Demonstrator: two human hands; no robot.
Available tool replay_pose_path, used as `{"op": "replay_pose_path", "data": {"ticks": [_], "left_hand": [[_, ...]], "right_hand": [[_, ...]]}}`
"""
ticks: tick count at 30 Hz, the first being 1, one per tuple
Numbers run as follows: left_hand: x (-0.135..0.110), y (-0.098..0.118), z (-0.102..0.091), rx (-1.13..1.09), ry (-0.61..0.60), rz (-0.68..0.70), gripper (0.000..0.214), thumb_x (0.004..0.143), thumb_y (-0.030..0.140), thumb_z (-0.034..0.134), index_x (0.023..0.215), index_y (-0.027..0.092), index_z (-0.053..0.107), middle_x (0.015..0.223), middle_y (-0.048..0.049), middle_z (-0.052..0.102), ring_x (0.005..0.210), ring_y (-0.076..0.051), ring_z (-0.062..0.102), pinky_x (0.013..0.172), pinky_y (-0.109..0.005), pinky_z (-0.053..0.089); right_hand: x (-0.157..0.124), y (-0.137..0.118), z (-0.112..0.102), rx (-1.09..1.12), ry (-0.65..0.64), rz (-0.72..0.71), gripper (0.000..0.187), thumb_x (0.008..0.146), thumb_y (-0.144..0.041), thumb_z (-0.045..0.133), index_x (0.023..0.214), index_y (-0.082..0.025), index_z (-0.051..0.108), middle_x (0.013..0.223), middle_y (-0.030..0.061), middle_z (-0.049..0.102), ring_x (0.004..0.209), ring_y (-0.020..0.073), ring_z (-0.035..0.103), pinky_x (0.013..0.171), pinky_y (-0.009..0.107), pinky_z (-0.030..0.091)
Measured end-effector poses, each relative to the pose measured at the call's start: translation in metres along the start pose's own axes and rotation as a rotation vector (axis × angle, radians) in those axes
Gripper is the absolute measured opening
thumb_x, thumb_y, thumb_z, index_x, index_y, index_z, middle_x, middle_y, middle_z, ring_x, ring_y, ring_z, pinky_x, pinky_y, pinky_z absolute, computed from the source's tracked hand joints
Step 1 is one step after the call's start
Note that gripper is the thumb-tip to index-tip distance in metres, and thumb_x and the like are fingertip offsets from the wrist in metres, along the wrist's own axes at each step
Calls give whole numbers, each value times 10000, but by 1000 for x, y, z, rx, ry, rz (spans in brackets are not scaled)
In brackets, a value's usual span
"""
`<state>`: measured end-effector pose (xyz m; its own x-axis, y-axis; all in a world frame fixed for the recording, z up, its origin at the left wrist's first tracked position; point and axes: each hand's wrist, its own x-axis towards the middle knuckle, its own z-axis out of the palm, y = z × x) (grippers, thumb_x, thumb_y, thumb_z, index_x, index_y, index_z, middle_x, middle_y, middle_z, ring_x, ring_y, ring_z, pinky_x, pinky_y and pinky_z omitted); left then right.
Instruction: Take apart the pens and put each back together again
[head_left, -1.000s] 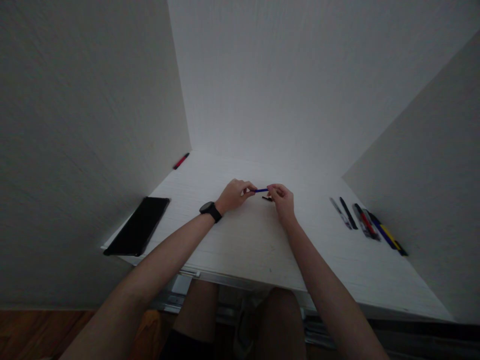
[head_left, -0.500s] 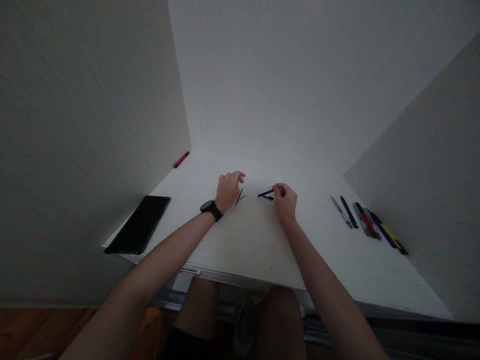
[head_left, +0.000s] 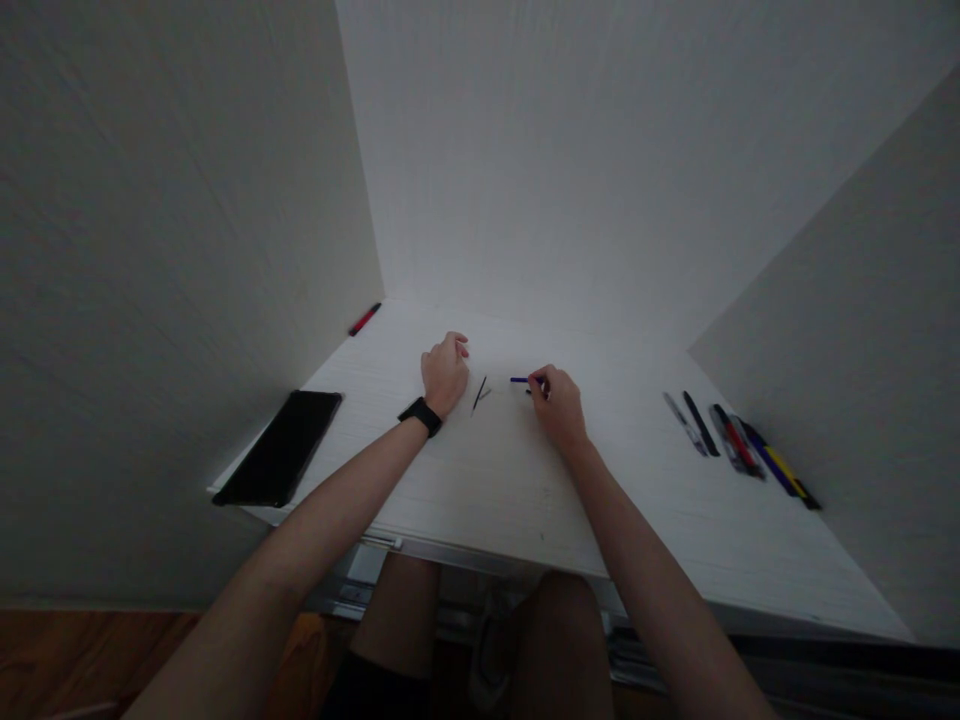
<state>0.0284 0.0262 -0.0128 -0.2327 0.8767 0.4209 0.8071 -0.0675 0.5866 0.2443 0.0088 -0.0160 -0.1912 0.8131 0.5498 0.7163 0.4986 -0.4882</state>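
Observation:
Between the fingertips of my right hand (head_left: 559,402) is a slim blue pen (head_left: 518,380); its free end points left, and the fingers cover the rest. Just under those fingers, the tip of a small dark piece (head_left: 529,392) shows on the white desk. My left hand (head_left: 444,374) is on the left with its fingers loosely bent and a little apart, nothing visible in them. A black watch (head_left: 421,412) is on that wrist. To its right lie a thin dark stick-like piece (head_left: 480,392) and a small greyish piece (head_left: 486,393), close together.
A black tablet (head_left: 279,450) lies at the left edge of the desk (head_left: 480,480). A red and black pen (head_left: 365,319) is in the far left corner. Several pens and markers (head_left: 739,440) lie in a row at the right. Walls enclose the back and both sides.
My left hand has drawn back to the left, away from the thin pieces. The right hand has moved slightly left, and the blue pen has turned from slanted to nearly level.

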Motion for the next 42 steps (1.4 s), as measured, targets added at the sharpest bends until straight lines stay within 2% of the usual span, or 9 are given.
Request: {"op": "replay_pose_path", "data": {"ticks": [7, 12, 15, 18, 21, 25, 28, 35, 42], "left_hand": [[4, -5, 1, -52, 0, -81, 299, 941, 120, 337, 1094, 236, 567, 961, -34, 735, 939, -203, 662, 834, -364, 400], [4, -7, 2, -52, -27, -83, 283, 948, 146, 346, 1074, 238, 582, 955, -28, 734, 912, -191, 664, 833, -354, 404], [4, -7, 4, -65, -21, -96, 260, 975, 198, 343, 1055, 240, 588, 946, -29, 731, 900, -192, 662, 830, -351, 411], [6, -7, 3, -20, 35, -138, 258, 1003, 293, 334, 1051, 234, 580, 960, -61, 728, 879, -212, 659, 787, -353, 418], [10, -10, -5, 92, 63, -203, 306, 1002, 409, 351, 1031, 214, 584, 937, -100, 726, 855, -237, 658, 762, -361, 420], [13, -20, -21, 303, -80, -229, 419, 989, 446, 339, 932, 179, 657, 958, -145, 731, 920, -266, 669, 783, -368, 434], [12, -26, -26, 451, -157, -238, 436, 968, 398, 365, 933, 132, 709, 1022, -197, 722, 978, -307, 672, 784, -380, 453], [11, -27, -15, 591, -144, -133, 472, 977, 323, 327, 990, 79, 731, 1002, -234, 708, 957, -301, 687, 762, -369, 474], [11, -27, -11, 667, -157, -73, 575, 1007, 457, 297, 991, 75, 727, 1013, -216, 714, 952, -287, 684, 778, -357, 486]], "right_hand": [[-2, -6, 1, -164, -298, -172, 78, 816, -175, 533, 849, -198, 600, 781, 69, 632, 784, 214, 527, 787, 329, 374], [-3, -8, 2, -203, -370, -233, 84, 807, -181, 543, 843, -195, 617, 763, 60, 633, 768, 205, 516, 782, 325, 353], [-3, -7, 2, -173, -366, -234, 72, 837, -233, 556, 849, -196, 617, 751, 46, 630, 742, 191, 517, 763, 310, 352], [-2, -2, 1, -172, -274, -131, 175, 909, -327, 525, 851, -195, 624, 732, 44, 632, 710, 182, 531, 716, 293, 351], [-1, 7, -5, -291, -163, 60, 337, 982, -383, 425, 825, -193, 655, 734, 72, 663, 686, 188, 564, 660, 290, 338], [-2, 20, -16, -474, -65, 329, 517, 1017, -435, 322, 832, -174, 728, 771, 141, 713, 704, 217, 635, 637, 302, 365], [-3, 25, -20, -545, -63, 463, 623, 1017, -479, 283, 807, -140, 762, 765, 197, 719, 718, 251, 675, 646, 329, 413], [2, 28, -14, -577, -140, 498, 662, 1016, -493, 279, 857, -92, 781, 825, 255, 724, 785, 318, 714, 679, 400, 468], [1, 22, -19, -569, -199, 532, 635, 1024, -475, 282, 983, -74, 772, 929, 240, 735, 911, 304, 715, 781, 386, 485]]}}
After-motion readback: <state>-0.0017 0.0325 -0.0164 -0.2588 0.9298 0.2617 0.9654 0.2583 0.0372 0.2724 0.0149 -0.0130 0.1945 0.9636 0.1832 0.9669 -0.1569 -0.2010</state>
